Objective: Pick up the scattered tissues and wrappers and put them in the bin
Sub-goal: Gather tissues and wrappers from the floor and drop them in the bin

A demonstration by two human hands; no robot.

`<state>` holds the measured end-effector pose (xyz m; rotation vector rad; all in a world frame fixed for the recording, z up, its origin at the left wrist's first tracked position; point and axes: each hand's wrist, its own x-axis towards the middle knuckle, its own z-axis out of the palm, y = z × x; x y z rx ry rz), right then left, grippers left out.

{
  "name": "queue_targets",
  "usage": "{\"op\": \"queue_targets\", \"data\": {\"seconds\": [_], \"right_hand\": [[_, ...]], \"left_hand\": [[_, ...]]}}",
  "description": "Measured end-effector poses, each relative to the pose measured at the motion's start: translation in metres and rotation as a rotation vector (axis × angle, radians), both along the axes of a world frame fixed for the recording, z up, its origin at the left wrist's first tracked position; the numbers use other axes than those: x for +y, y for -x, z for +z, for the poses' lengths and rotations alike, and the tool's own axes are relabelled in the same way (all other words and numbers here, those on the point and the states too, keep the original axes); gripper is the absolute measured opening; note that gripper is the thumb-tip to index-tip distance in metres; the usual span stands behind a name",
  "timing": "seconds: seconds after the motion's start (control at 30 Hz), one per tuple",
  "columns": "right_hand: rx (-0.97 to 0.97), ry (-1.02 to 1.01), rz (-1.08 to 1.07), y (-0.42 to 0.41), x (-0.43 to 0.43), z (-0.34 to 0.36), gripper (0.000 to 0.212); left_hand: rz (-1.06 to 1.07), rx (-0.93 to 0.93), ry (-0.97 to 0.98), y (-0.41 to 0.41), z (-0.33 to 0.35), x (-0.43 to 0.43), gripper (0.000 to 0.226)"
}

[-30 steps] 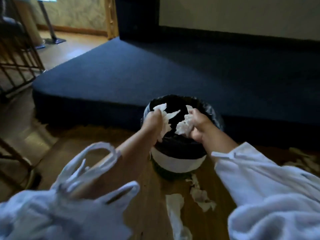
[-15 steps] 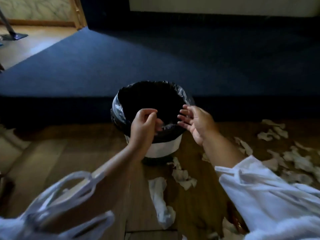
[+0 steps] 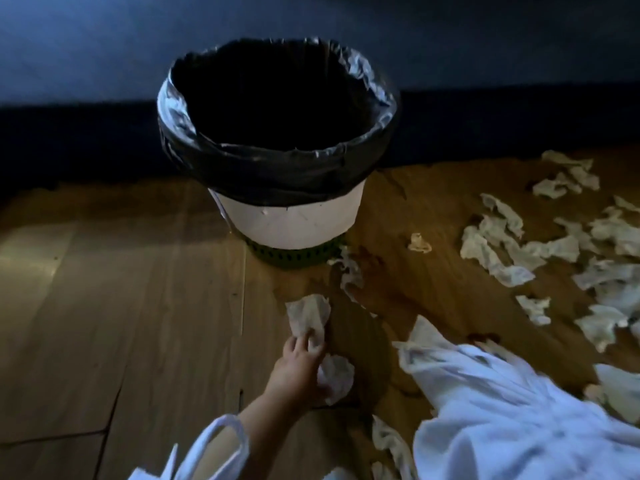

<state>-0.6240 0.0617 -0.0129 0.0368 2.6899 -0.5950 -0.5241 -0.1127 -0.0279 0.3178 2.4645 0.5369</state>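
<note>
Item: our left hand [image 3: 298,370] lay low on the wooden floor [image 3: 138,306], its fingers [image 3: 304,341] pinched on a long crumpled tissue [image 3: 310,315] that was still touching the boards. Item: our right hand [image 3: 372,277] reached in shadow just below the bin's [image 3: 287,220] base, against another tissue strip [image 3: 351,271]; we could not tell whether its fingers were clenched. Item: bin upright, black liner [image 3: 263,171] folded over the rim. Item: many tissues [image 3: 502,244] scattered to the right, near the white sleeve [image 3: 502,410].
</note>
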Motion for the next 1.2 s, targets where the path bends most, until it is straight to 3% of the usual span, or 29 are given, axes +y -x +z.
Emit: {"op": "queue_targets", "data": {"seconds": [0.13,0.17,0.23,0.33,0.43,0.53,0.6,0.83,1.07,1.2], "right_hand": [[-0.048,-0.098,0.179,0.019,-0.005,-0.037,0.062],[-0.006,-0.073,0.175,0.017,-0.003,-0.040,0.061],[0.084,-0.058,0.130,0.008,0.006,-0.043,0.059],[0.083,-0.073,-0.003,-0.011,0.023,-0.045,0.041],[0.247,-0.121,0.012,-0.028,0.026,-0.055,0.051],[0.085,-0.119,-0.011,-0.031,0.020,-0.055,0.055],[0.058,-0.087,-0.092,-0.024,0.016,-0.054,0.055],[-0.094,-0.007,-0.081,0.001,0.006,-0.050,0.051],[-0.017,0.195,-0.273,-0.020,0.016,-0.034,0.046],[-0.243,0.215,-0.288,-0.002,0.035,0.000,0.041]], "left_hand": [[0.073,0.060,-0.240,-0.009,-0.037,-0.021,0.022],[0.093,0.101,-0.276,-0.010,-0.046,-0.026,0.019],[0.194,0.102,-0.377,-0.010,-0.044,-0.032,0.025],[0.129,0.278,-0.400,-0.006,-0.029,-0.026,0.032],[0.236,0.275,-0.370,0.006,-0.018,-0.012,0.034],[0.267,0.241,-0.382,0.010,-0.014,0.003,0.028],[0.287,0.223,-0.415,0.009,-0.015,0.006,0.027],[0.334,0.210,-0.364,0.008,-0.012,-0.001,0.026],[0.466,0.203,-0.481,0.013,0.004,-0.010,0.011],[0.544,0.246,-0.631,0.017,0.037,-0.009,0.036]]}}
